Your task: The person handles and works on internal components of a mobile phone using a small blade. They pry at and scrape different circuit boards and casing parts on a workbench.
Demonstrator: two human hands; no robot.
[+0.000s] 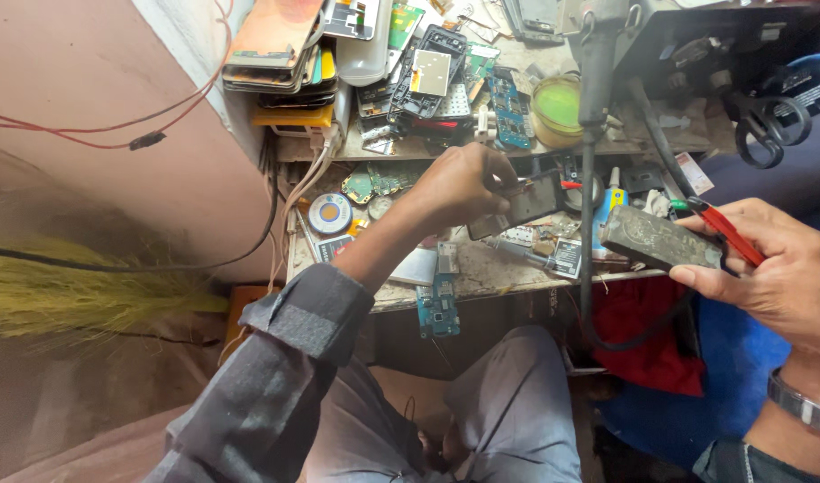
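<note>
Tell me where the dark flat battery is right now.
In the head view, the dark flat battery is at right, gripped in the right hand along with a red-handled tool, just off the cluttered bench's right edge.

Left hand (pixel 464 183) grips a dark phone part (pixel 528 204); right hand (pixel 777 264) holds a grey battery (pixel 660 240) and red-handled tool (pixel 732 234)

Worn bench: scuffed plastic, bare circuit boards, cloth.

Left hand (pixel 459 183) grips a dark matt plastic phone frame (pixel 524 204) above the bench (pixel 490 268), whose top looks scratched and grimy. Right hand (pixel 772 268), just right of the bench, holds a dull, scuffed grey slab (pixel 659 238) and glossy red-handled pliers (pixel 732 234). Blue board (pixel 439 304) at the bench's front edge is matt. Sleeve (pixel 276 376) is grey woven cloth. Watch band (pixel 802 404) is shiny metal.
</note>
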